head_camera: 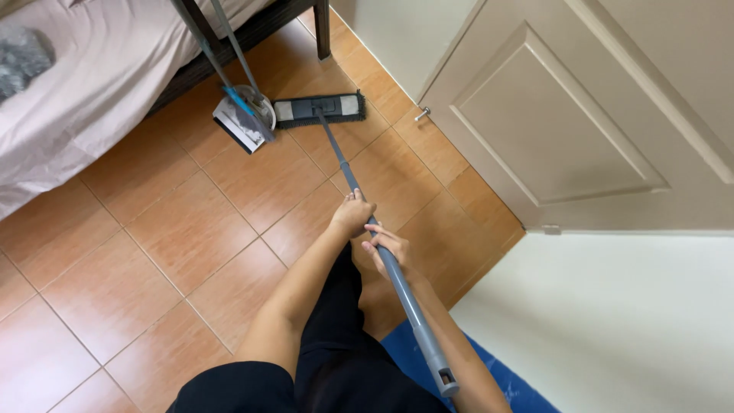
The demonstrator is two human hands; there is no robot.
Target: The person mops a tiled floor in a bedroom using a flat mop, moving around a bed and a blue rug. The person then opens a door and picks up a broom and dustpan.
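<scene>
Covering the room beside the bed (69, 99), orange floor tiles (153, 229) carry the flat mop (319, 109); left hand (352, 215) and right hand (388, 248) each clasp its handle (382, 252), arms outstretched.

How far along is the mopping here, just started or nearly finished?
Hard to say what is done: the tiled floor shows no wet streaks or visible dirt. In hand: the left hand and right hand both grip the grey mop handle, with the flat mop head on the tiles near the bed, beside a dustpan. What remains cannot be judged.
</scene>
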